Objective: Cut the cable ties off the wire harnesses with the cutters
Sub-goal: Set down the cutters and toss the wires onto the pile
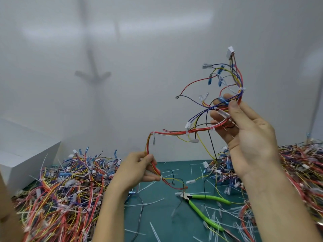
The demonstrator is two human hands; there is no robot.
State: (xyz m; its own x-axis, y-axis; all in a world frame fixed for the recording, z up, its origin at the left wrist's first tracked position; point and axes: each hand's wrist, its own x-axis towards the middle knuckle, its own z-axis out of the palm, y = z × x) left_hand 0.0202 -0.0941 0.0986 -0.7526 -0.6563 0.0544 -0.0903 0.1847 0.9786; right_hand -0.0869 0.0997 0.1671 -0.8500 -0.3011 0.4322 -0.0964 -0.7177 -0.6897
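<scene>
The wire harness [176, 132] is stretched above the green-handled cutters [209, 198], the left hand [138, 169] pinching its lower end at a cable tie [160, 176], the right hand [244, 135] gripping the branched end. Held taut like this, its ties are probably being exposed for cutting.

A dark teal mat [174, 229] covers the bench, its far edge meeting a plain white wall [157, 105] that fills the upper part of the view. The wall is glossy, with soft pale bands of light across its top and a blurred grey shadow [92, 74] shaped like a stem with two short arms. A white box [26, 151] stands at the far left against the wall. A brown, cardboard-coloured edge [7, 206] cuts into the lower left corner, too blurred to identify.
</scene>
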